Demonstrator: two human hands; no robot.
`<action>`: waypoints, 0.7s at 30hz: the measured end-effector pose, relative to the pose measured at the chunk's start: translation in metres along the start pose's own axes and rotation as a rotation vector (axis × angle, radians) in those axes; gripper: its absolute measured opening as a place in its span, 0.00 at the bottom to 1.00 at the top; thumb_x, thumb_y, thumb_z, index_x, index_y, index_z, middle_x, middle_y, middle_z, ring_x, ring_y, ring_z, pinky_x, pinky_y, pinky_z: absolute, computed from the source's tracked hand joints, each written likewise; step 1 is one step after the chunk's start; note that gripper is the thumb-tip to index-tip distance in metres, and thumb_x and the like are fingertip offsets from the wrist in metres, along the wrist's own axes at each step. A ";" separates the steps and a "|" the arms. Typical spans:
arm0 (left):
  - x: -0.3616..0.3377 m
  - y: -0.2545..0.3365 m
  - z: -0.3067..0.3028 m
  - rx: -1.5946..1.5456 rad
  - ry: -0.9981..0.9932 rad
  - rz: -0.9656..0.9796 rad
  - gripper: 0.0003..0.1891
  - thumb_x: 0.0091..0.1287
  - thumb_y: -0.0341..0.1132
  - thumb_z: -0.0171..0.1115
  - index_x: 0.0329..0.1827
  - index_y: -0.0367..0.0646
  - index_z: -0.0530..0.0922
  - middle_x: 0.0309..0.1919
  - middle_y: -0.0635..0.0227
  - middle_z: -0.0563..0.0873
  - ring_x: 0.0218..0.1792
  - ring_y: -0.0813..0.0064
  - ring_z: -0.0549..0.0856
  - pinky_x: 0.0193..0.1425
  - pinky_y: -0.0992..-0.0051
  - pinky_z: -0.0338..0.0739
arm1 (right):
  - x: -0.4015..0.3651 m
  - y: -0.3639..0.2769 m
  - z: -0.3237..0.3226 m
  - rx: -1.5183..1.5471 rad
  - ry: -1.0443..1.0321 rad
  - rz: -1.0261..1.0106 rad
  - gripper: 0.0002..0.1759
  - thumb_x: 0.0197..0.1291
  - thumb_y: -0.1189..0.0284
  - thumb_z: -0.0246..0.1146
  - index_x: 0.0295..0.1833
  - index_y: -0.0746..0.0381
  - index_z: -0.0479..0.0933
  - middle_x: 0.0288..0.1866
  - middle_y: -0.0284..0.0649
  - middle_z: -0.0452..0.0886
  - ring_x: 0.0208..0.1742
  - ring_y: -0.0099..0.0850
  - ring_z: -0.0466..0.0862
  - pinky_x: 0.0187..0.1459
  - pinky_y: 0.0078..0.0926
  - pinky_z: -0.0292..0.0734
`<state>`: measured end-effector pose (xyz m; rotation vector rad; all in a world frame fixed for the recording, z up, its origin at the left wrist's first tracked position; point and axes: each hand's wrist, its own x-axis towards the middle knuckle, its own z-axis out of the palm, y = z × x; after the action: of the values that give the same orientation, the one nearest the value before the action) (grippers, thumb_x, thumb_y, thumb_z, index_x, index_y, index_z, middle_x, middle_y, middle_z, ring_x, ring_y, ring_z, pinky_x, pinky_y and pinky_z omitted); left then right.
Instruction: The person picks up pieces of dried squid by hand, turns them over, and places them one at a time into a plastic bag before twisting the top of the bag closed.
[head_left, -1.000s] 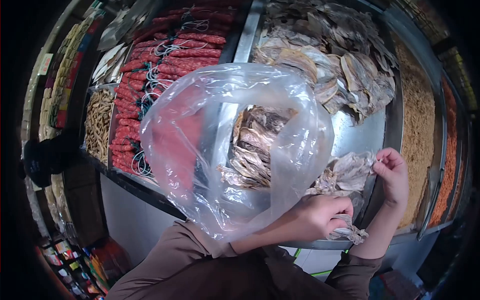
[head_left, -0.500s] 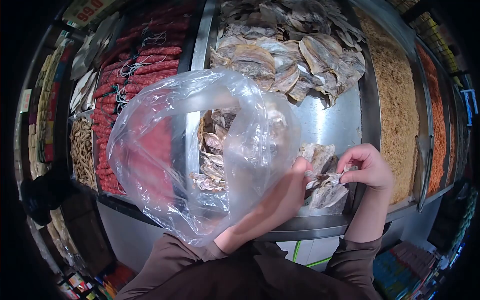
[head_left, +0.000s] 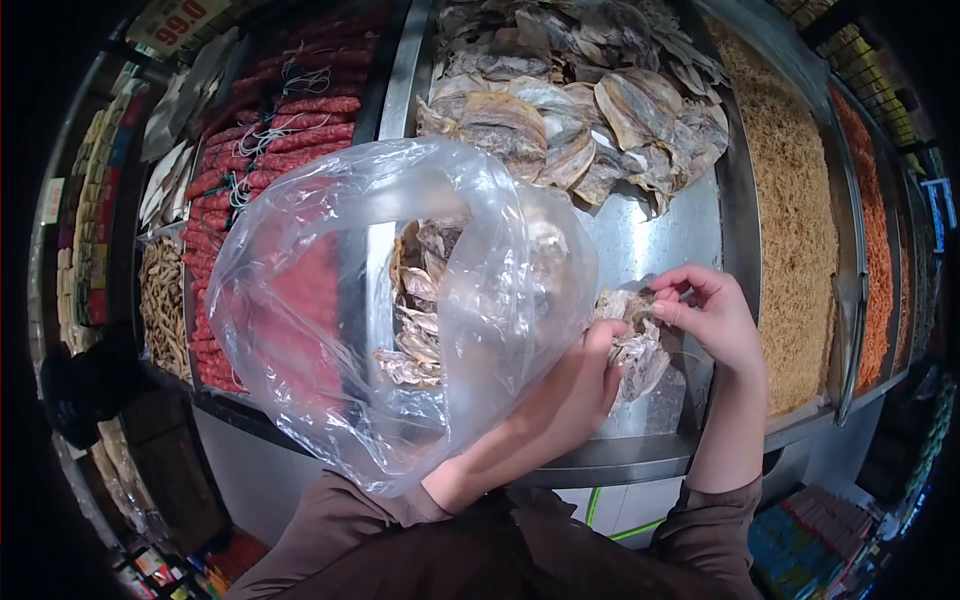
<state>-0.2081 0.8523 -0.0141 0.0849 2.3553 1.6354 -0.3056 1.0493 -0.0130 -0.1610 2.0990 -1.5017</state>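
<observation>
A pale, crumpled piece of dried cuttlefish point(head_left: 641, 365) is between my hands, over the bare metal at the tray's front. My left hand point(head_left: 565, 395) pinches its left side between thumb and fingers. The fingertips of my right hand point(head_left: 705, 315) are closed on its upper right edge. A large clear plastic bag point(head_left: 235, 300) spreads wide beside and over my left hand and wrist, its mouth gaping toward me. Through it show several dried pieces point(head_left: 420, 335) and the red sausages behind.
Flat dried cuttlefish point(head_left: 500, 125) lie heaped at the back of the metal tray point(head_left: 690, 230). Red sausages point(head_left: 310, 130) tied with string fill the left bin. To the right are bins of small tan dried shrimp point(head_left: 795, 220) and orange dried goods point(head_left: 870, 250).
My right hand has moved left and slightly up, closer to my left hand. The cuttlefish piece has turned and been drawn in between the hands. The bag has shifted slightly left.
</observation>
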 end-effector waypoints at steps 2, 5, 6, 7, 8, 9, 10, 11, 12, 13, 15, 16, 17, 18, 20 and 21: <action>-0.001 0.002 -0.001 0.006 -0.012 -0.014 0.17 0.68 0.28 0.60 0.58 0.38 0.70 0.26 0.52 0.83 0.28 0.55 0.84 0.35 0.62 0.75 | 0.004 0.002 0.002 -0.042 0.110 -0.019 0.13 0.51 0.79 0.74 0.43 0.65 0.83 0.36 0.29 0.79 0.36 0.15 0.76 0.39 0.14 0.73; -0.002 0.003 -0.001 -0.002 -0.034 -0.044 0.18 0.67 0.29 0.61 0.58 0.38 0.69 0.26 0.53 0.83 0.29 0.54 0.85 0.35 0.61 0.76 | 0.008 0.000 0.017 -0.266 0.241 -0.137 0.13 0.49 0.79 0.74 0.43 0.64 0.84 0.35 0.33 0.79 0.36 0.21 0.78 0.39 0.18 0.75; -0.003 0.001 0.000 0.017 -0.033 -0.033 0.18 0.67 0.30 0.61 0.58 0.39 0.69 0.25 0.53 0.83 0.29 0.52 0.85 0.35 0.60 0.76 | 0.009 0.002 0.022 -0.315 0.214 -0.189 0.14 0.48 0.77 0.74 0.43 0.64 0.84 0.35 0.35 0.79 0.38 0.25 0.78 0.42 0.22 0.75; -0.004 0.001 0.001 0.037 -0.032 -0.021 0.19 0.66 0.31 0.62 0.58 0.39 0.69 0.24 0.54 0.83 0.29 0.50 0.85 0.35 0.58 0.76 | 0.010 0.003 0.026 -0.364 0.186 -0.241 0.16 0.47 0.75 0.75 0.44 0.63 0.84 0.36 0.37 0.79 0.40 0.30 0.79 0.44 0.26 0.76; -0.004 0.002 0.000 0.038 -0.030 -0.020 0.19 0.66 0.31 0.62 0.58 0.39 0.69 0.24 0.54 0.83 0.29 0.50 0.85 0.35 0.58 0.76 | 0.010 0.003 0.029 -0.365 0.186 -0.243 0.16 0.47 0.75 0.75 0.44 0.63 0.84 0.36 0.37 0.79 0.40 0.30 0.79 0.44 0.26 0.76; -0.004 0.003 -0.001 0.042 -0.043 -0.026 0.19 0.66 0.32 0.62 0.58 0.40 0.69 0.23 0.54 0.82 0.29 0.49 0.84 0.35 0.57 0.76 | 0.010 0.004 0.033 -0.451 0.173 -0.315 0.17 0.46 0.73 0.75 0.44 0.63 0.84 0.36 0.38 0.79 0.42 0.34 0.78 0.46 0.29 0.75; -0.004 0.004 -0.002 0.047 -0.056 -0.032 0.19 0.66 0.32 0.62 0.58 0.40 0.69 0.23 0.54 0.82 0.30 0.48 0.84 0.35 0.56 0.75 | 0.010 0.004 0.036 -0.537 0.159 -0.388 0.18 0.45 0.71 0.75 0.44 0.62 0.84 0.37 0.39 0.79 0.45 0.38 0.77 0.49 0.32 0.74; -0.005 0.004 -0.002 0.047 -0.053 -0.031 0.19 0.66 0.32 0.62 0.58 0.40 0.69 0.23 0.54 0.82 0.30 0.48 0.84 0.35 0.56 0.75 | 0.009 0.002 0.038 -0.542 0.143 -0.381 0.20 0.43 0.68 0.76 0.46 0.60 0.85 0.37 0.38 0.78 0.47 0.40 0.76 0.51 0.35 0.72; -0.005 0.003 -0.001 0.052 -0.048 -0.033 0.19 0.66 0.33 0.62 0.58 0.40 0.69 0.22 0.54 0.82 0.29 0.47 0.84 0.35 0.56 0.75 | 0.009 0.002 0.039 -0.543 0.141 -0.383 0.20 0.43 0.68 0.76 0.46 0.60 0.85 0.37 0.38 0.78 0.47 0.40 0.76 0.51 0.35 0.72; -0.005 0.002 -0.001 0.057 -0.043 -0.035 0.19 0.66 0.33 0.62 0.57 0.41 0.69 0.22 0.54 0.82 0.29 0.47 0.84 0.35 0.55 0.75 | 0.009 0.003 0.041 -0.595 0.125 -0.380 0.21 0.41 0.68 0.77 0.46 0.59 0.85 0.39 0.38 0.78 0.49 0.40 0.75 0.52 0.35 0.72; -0.005 0.006 -0.003 0.065 -0.072 -0.068 0.18 0.66 0.34 0.62 0.56 0.40 0.69 0.22 0.55 0.81 0.29 0.47 0.84 0.35 0.55 0.75 | 0.010 0.006 0.043 -0.647 0.105 -0.380 0.23 0.39 0.67 0.77 0.46 0.57 0.86 0.41 0.37 0.77 0.50 0.40 0.75 0.53 0.35 0.71; -0.004 0.007 -0.004 0.074 -0.106 -0.098 0.17 0.66 0.34 0.62 0.54 0.40 0.69 0.21 0.55 0.81 0.28 0.48 0.84 0.35 0.55 0.75 | 0.011 0.009 0.044 -0.674 0.090 -0.414 0.24 0.37 0.66 0.78 0.46 0.57 0.86 0.43 0.37 0.77 0.52 0.39 0.73 0.54 0.35 0.70; -0.005 0.004 -0.002 0.074 -0.104 -0.098 0.17 0.66 0.34 0.62 0.54 0.40 0.69 0.21 0.55 0.81 0.28 0.48 0.84 0.35 0.55 0.75 | 0.011 0.011 0.044 -0.700 0.076 -0.447 0.26 0.34 0.66 0.78 0.47 0.56 0.86 0.46 0.37 0.76 0.54 0.39 0.72 0.56 0.35 0.69; -0.006 0.000 0.001 0.088 -0.088 -0.052 0.16 0.67 0.35 0.62 0.53 0.40 0.69 0.21 0.55 0.81 0.28 0.48 0.84 0.34 0.55 0.74 | 0.010 0.010 0.045 -0.700 0.076 -0.448 0.26 0.34 0.66 0.78 0.47 0.56 0.86 0.46 0.37 0.76 0.54 0.39 0.72 0.56 0.35 0.69; -0.007 -0.004 0.003 0.103 -0.071 -0.006 0.15 0.67 0.35 0.62 0.51 0.40 0.69 0.21 0.56 0.81 0.28 0.48 0.84 0.34 0.55 0.74 | 0.009 0.007 0.046 -0.724 0.042 -0.457 0.27 0.32 0.68 0.78 0.46 0.56 0.86 0.50 0.37 0.75 0.56 0.40 0.71 0.58 0.35 0.68; -0.007 -0.004 0.002 0.098 -0.071 0.001 0.15 0.67 0.35 0.62 0.50 0.41 0.70 0.21 0.56 0.81 0.27 0.49 0.84 0.33 0.55 0.74 | 0.009 0.005 0.047 -0.723 0.042 -0.457 0.27 0.32 0.68 0.78 0.46 0.56 0.86 0.50 0.37 0.75 0.56 0.40 0.71 0.58 0.35 0.68</action>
<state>-0.2006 0.8515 -0.0176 0.1614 2.3812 1.4916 -0.2890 1.0081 -0.0311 -0.9291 2.6727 -0.8813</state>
